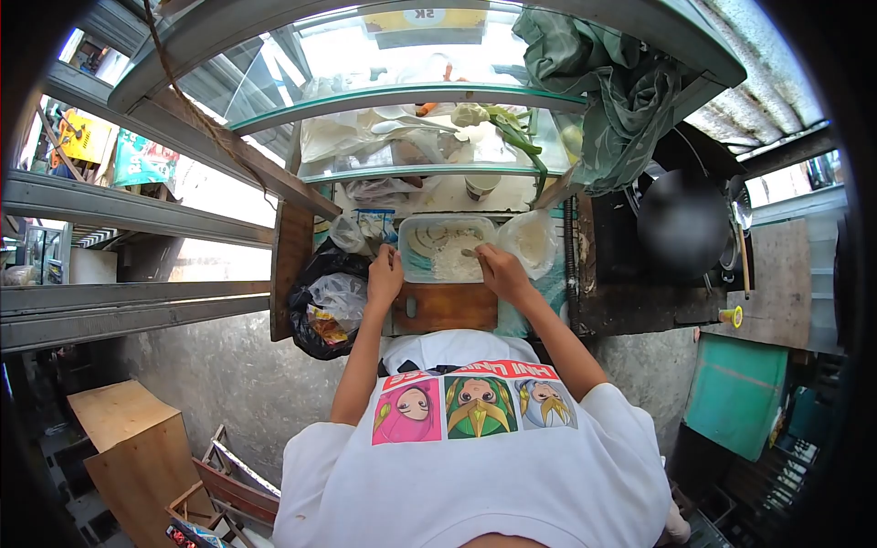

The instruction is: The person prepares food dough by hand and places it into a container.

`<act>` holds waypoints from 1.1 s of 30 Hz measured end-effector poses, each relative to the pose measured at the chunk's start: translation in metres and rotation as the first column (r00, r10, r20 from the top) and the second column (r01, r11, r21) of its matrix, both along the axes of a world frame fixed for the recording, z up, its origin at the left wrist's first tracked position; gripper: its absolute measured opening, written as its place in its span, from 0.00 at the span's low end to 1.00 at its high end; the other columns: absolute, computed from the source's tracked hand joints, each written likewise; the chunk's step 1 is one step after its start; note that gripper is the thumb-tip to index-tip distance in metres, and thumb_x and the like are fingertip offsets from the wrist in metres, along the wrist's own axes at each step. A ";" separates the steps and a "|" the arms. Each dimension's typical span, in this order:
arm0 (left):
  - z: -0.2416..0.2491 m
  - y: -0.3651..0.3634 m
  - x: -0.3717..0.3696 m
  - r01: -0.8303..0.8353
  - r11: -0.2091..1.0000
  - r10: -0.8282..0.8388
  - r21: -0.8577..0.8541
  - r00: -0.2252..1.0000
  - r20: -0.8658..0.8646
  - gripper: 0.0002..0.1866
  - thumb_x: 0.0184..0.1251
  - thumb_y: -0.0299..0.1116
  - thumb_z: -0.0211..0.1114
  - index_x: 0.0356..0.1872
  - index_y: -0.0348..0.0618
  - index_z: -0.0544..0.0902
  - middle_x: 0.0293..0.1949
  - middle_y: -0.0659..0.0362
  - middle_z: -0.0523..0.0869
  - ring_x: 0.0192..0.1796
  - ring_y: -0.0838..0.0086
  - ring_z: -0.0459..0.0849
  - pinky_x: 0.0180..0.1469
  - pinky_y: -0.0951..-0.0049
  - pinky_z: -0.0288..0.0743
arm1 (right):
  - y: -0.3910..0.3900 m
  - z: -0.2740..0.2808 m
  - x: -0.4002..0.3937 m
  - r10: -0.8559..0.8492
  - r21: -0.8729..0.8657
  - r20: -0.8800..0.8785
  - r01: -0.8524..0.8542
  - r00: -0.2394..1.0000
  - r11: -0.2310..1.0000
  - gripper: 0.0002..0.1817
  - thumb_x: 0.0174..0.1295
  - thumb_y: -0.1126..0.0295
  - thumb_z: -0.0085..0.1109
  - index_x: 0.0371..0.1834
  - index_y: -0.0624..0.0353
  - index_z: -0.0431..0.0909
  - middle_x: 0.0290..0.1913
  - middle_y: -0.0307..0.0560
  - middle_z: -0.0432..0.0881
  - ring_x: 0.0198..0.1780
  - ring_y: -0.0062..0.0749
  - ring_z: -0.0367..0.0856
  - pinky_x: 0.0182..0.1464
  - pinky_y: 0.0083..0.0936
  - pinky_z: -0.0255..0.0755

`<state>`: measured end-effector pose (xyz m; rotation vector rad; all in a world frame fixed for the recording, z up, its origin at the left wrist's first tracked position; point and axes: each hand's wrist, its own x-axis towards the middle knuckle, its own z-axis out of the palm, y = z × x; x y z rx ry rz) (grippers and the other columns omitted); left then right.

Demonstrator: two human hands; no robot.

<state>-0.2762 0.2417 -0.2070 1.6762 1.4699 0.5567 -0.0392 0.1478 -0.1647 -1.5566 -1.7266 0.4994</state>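
Observation:
A clear rectangular plastic container holds a white, floury-looking mass. My right hand is closed around a spoon, whose end reaches over the white contents. At the container's left side, my left hand has its fingers pinched together; whatever they hold, if anything, is too small to make out. A blue-and-white packet lies just beyond that hand. Right of the container sits a clear plastic bag with pale contents. A wooden board lies in front of the container.
A black bag with plastic wrappers hangs at left. Behind, a glass case contains vegetables, and a cup stands below it. Green cloth drapes over its right side. A dark pan sits at right.

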 end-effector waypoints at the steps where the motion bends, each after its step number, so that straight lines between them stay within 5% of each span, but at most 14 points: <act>1: -0.001 -0.001 0.000 0.000 1.000 0.000 -0.002 1.000 0.000 0.08 0.68 0.33 0.53 0.37 0.38 0.71 0.26 0.45 0.80 0.33 0.49 0.81 0.35 0.57 0.72 | 0.003 0.001 0.003 -0.045 0.033 -0.032 0.046 0.999 0.998 0.03 0.62 0.75 0.51 0.35 0.62 0.71 0.30 0.54 0.76 0.32 0.54 0.76 0.32 0.41 0.69; 6: 0.010 -0.003 0.003 -0.010 0.999 0.009 0.034 1.000 0.019 0.08 0.69 0.33 0.53 0.37 0.38 0.71 0.23 0.47 0.80 0.28 0.54 0.83 0.32 0.60 0.72 | 0.020 0.011 0.022 -0.106 0.091 -0.126 0.118 0.986 0.989 0.04 0.63 0.74 0.51 0.35 0.64 0.72 0.31 0.58 0.76 0.33 0.58 0.74 0.33 0.41 0.68; 11: 0.008 -0.003 0.002 0.005 0.997 -0.007 0.083 1.000 0.014 0.08 0.69 0.33 0.52 0.37 0.38 0.71 0.22 0.48 0.80 0.26 0.56 0.83 0.31 0.61 0.72 | 0.025 0.014 0.026 -0.264 -0.142 -0.187 0.240 0.946 0.960 0.06 0.64 0.74 0.51 0.33 0.67 0.71 0.28 0.62 0.75 0.33 0.58 0.74 0.33 0.39 0.66; 14: 0.010 -0.003 0.002 0.003 0.998 -0.004 0.056 1.000 0.025 0.08 0.69 0.33 0.52 0.37 0.38 0.71 0.22 0.48 0.80 0.26 0.56 0.83 0.31 0.61 0.72 | 0.027 -0.001 0.027 -0.197 -0.206 -0.202 0.156 0.959 0.966 0.06 0.63 0.74 0.51 0.32 0.67 0.71 0.28 0.62 0.75 0.33 0.58 0.74 0.34 0.39 0.67; 20: 0.008 -0.003 0.002 0.007 0.998 -0.009 0.065 1.000 0.028 0.08 0.69 0.33 0.52 0.38 0.38 0.71 0.21 0.48 0.80 0.26 0.56 0.83 0.30 0.61 0.72 | 0.036 0.010 0.014 -0.109 0.009 -0.171 0.112 0.979 0.994 0.07 0.63 0.73 0.51 0.33 0.68 0.72 0.29 0.63 0.75 0.35 0.60 0.75 0.35 0.39 0.67; 24: 0.007 -0.004 0.002 0.014 0.994 -0.017 0.108 0.999 0.028 0.07 0.69 0.33 0.52 0.38 0.38 0.71 0.20 0.48 0.80 0.26 0.56 0.83 0.29 0.61 0.72 | 0.038 0.003 -0.001 -0.132 -0.088 -0.235 0.114 0.963 0.990 0.08 0.63 0.73 0.50 0.33 0.68 0.73 0.29 0.64 0.76 0.35 0.61 0.75 0.36 0.41 0.68; 26: 0.004 -0.003 0.002 0.015 0.994 -0.019 0.111 0.999 0.031 0.07 0.69 0.33 0.52 0.38 0.39 0.71 0.21 0.48 0.80 0.26 0.56 0.83 0.30 0.61 0.72 | 0.039 -0.014 -0.006 -0.144 -0.072 -0.230 0.130 0.963 0.989 0.07 0.64 0.74 0.51 0.33 0.69 0.73 0.24 0.60 0.75 0.27 0.49 0.76 0.31 0.33 0.67; 33: 0.005 -0.003 0.002 0.010 0.996 -0.012 0.087 0.999 0.029 0.07 0.69 0.33 0.52 0.39 0.39 0.71 0.22 0.46 0.80 0.28 0.51 0.82 0.31 0.59 0.72 | 0.044 -0.007 0.018 -0.274 -0.099 -0.145 0.262 0.951 0.960 0.07 0.64 0.74 0.50 0.33 0.69 0.73 0.26 0.61 0.77 0.30 0.55 0.77 0.33 0.36 0.69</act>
